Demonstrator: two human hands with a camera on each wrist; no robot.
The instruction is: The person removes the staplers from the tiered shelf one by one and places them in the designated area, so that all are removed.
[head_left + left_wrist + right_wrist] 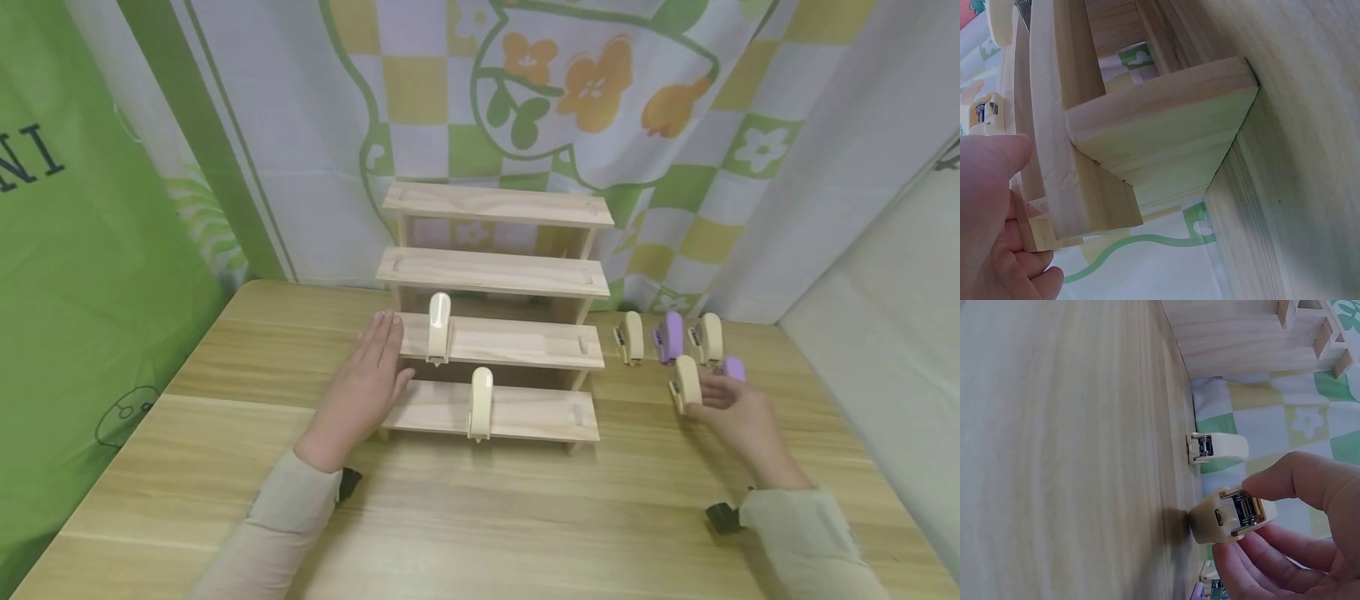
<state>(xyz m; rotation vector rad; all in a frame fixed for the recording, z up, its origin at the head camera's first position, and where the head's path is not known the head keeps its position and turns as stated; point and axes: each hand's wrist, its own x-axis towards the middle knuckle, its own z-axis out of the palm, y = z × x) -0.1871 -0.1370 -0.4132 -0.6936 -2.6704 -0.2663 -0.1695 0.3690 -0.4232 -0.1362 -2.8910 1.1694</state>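
My right hand (738,417) pinches a cream mini stapler (687,383) between thumb and fingers, low over the table right of the wooden stepped rack (517,340). In the right wrist view the held stapler's end with dark metal parts faces the camera. My left hand (360,375) rests against the left end of the rack's second step from the bottom, its fingers straight in the head view. One cream stapler (439,327) stands on that step, and another cream stapler (481,404) is on the lowest step.
Behind the right hand stand two cream staplers (632,337) and a purple stapler (670,337) in a row. Another purple stapler (734,368) is partly hidden by that hand. A patterned curtain (420,92) hangs behind the table. A thin dark cable (123,412) lies at the left edge.
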